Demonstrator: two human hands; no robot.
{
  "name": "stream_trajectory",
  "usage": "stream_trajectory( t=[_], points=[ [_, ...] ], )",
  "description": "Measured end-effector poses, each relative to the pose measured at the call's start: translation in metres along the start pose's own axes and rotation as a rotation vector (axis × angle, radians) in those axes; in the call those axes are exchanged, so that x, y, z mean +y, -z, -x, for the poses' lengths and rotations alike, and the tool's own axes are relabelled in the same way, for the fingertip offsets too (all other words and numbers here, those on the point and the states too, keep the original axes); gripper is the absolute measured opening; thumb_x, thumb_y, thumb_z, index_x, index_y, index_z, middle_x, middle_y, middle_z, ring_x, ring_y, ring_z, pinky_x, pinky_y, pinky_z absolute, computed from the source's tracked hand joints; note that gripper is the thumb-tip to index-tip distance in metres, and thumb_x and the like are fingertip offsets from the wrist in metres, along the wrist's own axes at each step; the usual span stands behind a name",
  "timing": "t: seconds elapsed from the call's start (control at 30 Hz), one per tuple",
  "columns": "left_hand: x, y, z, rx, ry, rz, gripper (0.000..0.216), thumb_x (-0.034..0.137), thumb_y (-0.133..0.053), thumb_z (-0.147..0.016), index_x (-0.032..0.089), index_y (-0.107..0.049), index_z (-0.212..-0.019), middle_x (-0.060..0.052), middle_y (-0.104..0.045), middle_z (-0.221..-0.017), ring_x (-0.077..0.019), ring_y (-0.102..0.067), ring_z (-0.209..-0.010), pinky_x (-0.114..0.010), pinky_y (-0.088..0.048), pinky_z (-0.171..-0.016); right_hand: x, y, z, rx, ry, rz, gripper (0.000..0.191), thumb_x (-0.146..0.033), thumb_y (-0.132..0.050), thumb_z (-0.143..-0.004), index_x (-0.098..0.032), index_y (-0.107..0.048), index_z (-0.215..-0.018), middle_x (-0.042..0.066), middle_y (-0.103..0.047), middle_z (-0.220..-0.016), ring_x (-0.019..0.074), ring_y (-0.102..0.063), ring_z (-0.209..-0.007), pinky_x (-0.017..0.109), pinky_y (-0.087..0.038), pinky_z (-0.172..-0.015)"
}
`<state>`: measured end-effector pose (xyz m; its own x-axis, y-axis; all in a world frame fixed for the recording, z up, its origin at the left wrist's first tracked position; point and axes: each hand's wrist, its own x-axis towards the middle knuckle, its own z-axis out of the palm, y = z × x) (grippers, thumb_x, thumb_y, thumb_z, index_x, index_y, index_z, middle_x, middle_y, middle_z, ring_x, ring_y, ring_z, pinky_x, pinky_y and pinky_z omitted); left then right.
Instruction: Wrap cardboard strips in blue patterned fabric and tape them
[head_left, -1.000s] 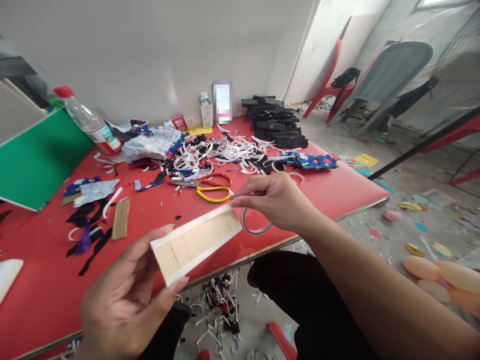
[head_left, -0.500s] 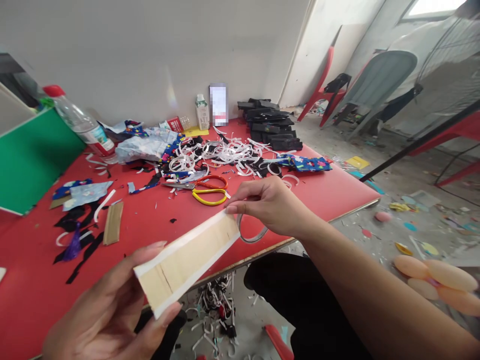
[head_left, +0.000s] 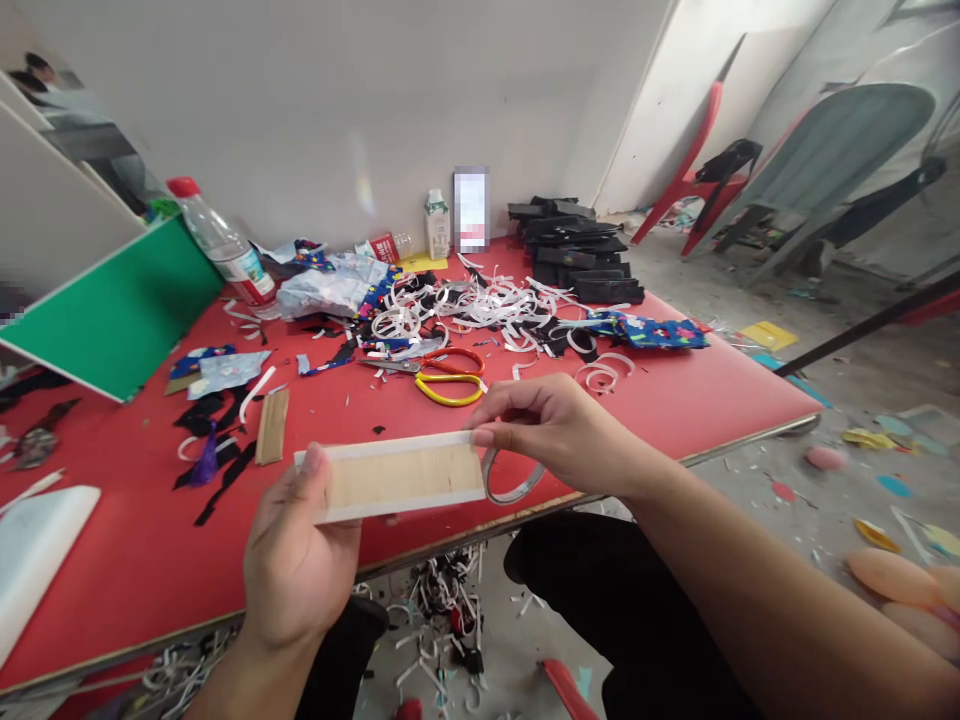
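Observation:
A flat, pale wood-coloured strip [head_left: 405, 476] with white bands along both long edges is held just above the table's front edge. My left hand [head_left: 300, 540] grips its left end, thumb on top and the fingers behind. At the right end, the thumb and forefinger of my right hand [head_left: 536, 425] pinch the upper corner. A curled whitish band [head_left: 517, 494] loops below those fingers; whether it is attached to the strip cannot be made out. Beyond the strip lie scissors [head_left: 450, 390] with one red and one yellow handle. To the left rests a brown flat piece [head_left: 271, 427].
The red table [head_left: 172, 560] carries a heap of curled white strips [head_left: 480, 305], stacked black pieces [head_left: 574, 250], floral fabric [head_left: 652, 330], a bottle [head_left: 232, 250], a carton [head_left: 437, 225] and a phone [head_left: 471, 210]. A green board [head_left: 127, 310] leans at left. Scraps litter the floor.
The wooden strip has turned from slanted to nearly level. My left hand has moved up and rightward, its thumb now over the strip's face. The view has swung left.

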<state>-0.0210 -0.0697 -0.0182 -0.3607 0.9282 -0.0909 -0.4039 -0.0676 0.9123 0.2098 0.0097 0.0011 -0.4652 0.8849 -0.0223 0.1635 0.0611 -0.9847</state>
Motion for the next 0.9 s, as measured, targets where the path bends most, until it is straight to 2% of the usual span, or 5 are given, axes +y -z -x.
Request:
stream_trajectory(
  t=[0.27,0.5,0.67,0.77,0.9],
  points=[
    [-0.001,0.0,-0.014,0.079,0.086,0.099,0.027,0.031,-0.099,-0.066,0.017,-0.081,-0.081,0.0,-0.076,-0.077,-0.011,-0.073,-0.068,-0.014,-0.061,-0.062,0.001,-0.007,-0.002,0.015,-0.062,-0.15,0.034,-0.048,-0.095,-0.07,-0.018,-0.078,-0.073,0.003,-0.073,-0.073,0.0141,-0.062,-0.067,0.028,-0.047,-0.061],
    [-0.002,0.007,-0.017,0.091,0.111,0.115,0.027,0.034,-0.097,-0.068,0.018,-0.08,-0.082,-0.001,-0.076,-0.077,-0.0132,-0.072,-0.069,-0.018,-0.06,-0.062,0.005,-0.003,-0.004,-0.135,0.021,-0.221,0.032,-0.045,-0.094,-0.072,-0.018,-0.083,-0.084,0.004,-0.079,-0.082,0.015,-0.069,-0.075,0.029,-0.056,-0.073],
    [-0.004,0.013,-0.027,0.077,-0.03,-0.093,0.028,0.032,-0.095,-0.074,0.019,-0.077,-0.091,0.001,-0.074,-0.082,-0.0106,-0.068,-0.074,-0.018,-0.056,-0.072,0.007,-0.008,-0.001,0.038,0.078,-0.057,0.021,-0.039,-0.085,-0.083,-0.019,-0.081,-0.084,0.004,-0.076,-0.079,0.016,-0.069,-0.071,0.028,-0.053,-0.063],
    [-0.006,0.019,-0.031,0.026,-0.072,-0.217,0.03,0.036,-0.092,-0.078,0.021,-0.076,-0.099,0.001,-0.073,-0.084,-0.0118,-0.068,-0.076,-0.02,-0.053,-0.072,0.007,-0.013,0.0,0.099,0.221,0.009,0.009,-0.028,-0.079,-0.088,-0.02,-0.078,-0.084,0.003,-0.076,-0.083,0.0156,-0.07,-0.074,0.028,-0.054,-0.066],
    [-0.005,0.023,-0.027,-0.118,-0.35,-0.729,0.02,0.041,-0.082,-0.088,0.023,-0.08,-0.097,-0.005,-0.079,-0.097,-0.0217,-0.073,-0.09,-0.033,-0.057,-0.082,0.008,-0.018,0.001,0.162,0.432,0.284,0.011,-0.015,-0.071,-0.095,-0.02,-0.077,-0.087,0.001,-0.074,-0.083,0.0129,-0.066,-0.073,0.025,-0.051,-0.065]
  ],
)
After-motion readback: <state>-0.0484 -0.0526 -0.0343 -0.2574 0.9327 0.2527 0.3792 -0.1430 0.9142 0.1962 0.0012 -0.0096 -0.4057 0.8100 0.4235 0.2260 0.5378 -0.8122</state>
